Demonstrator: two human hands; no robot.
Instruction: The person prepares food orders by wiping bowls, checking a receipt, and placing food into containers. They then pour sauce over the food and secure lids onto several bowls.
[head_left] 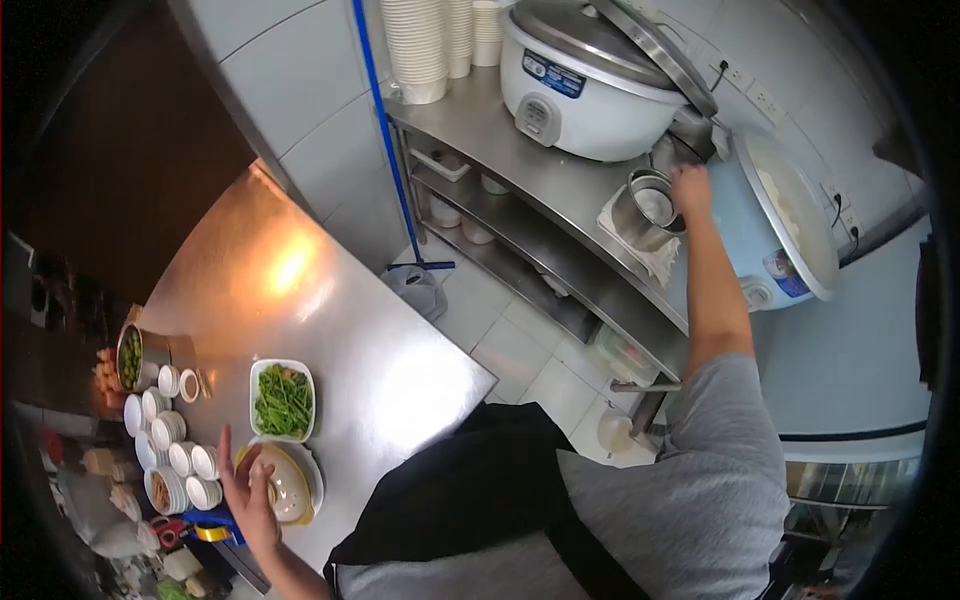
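Note:
My right hand [690, 190] reaches far out to the shelf unit and is closed at the rim of a round metal pot [636, 218]. What its fingers grip is hidden. Beneath the pot lies a white cloth [655, 262]. My left hand [252, 505], fingers spread, hovers over a yellow-rimmed dish [292, 490] with a pale, shiny inside or cover; contact cannot be made out. Beside that dish, a white square container [312, 402] holds cut green vegetables [280, 400].
A large rice cooker [590, 115] and stacked paper bowls [415, 50] occupy the steel shelf unit [480, 130]. Another rice cooker [728, 205] stands right of my arm. Several small white tubs [168, 430] and red-handled scissors [170, 530] line the steel table [350, 380]. A blue-handled squeegee [385, 130] leans nearby.

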